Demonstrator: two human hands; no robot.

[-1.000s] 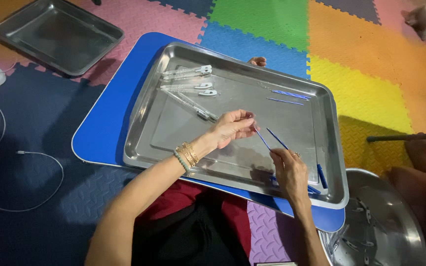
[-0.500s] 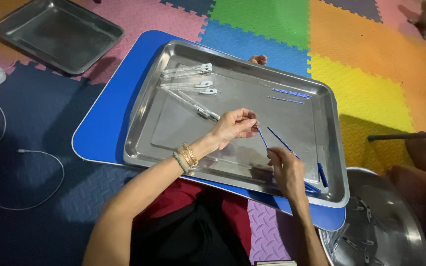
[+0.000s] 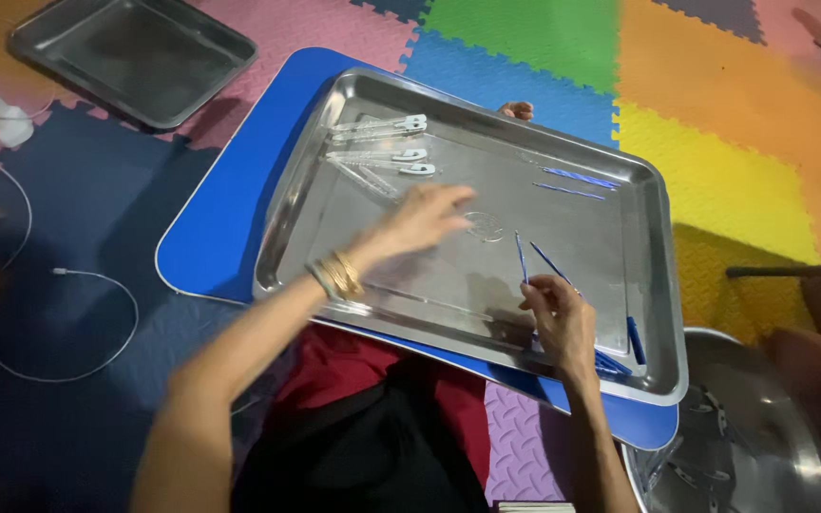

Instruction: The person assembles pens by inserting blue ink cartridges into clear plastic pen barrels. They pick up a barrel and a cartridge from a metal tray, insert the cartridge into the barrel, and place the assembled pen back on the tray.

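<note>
Fingers of the right hand [image 3: 563,318] pinch 2 thin blue tweezers [image 3: 534,258] near the front of the steel tray [image 3: 620,180]. Left hand [image 3: 425,218], blurred with fingers spread, hovers beside the clear packets [image 3: 382,152]. A low, steady grip should keep the tips from splaying.

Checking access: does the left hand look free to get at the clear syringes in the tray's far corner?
Probably yes. The left hand hovers open just beside the clear syringes, with only bare tray between them.
</note>
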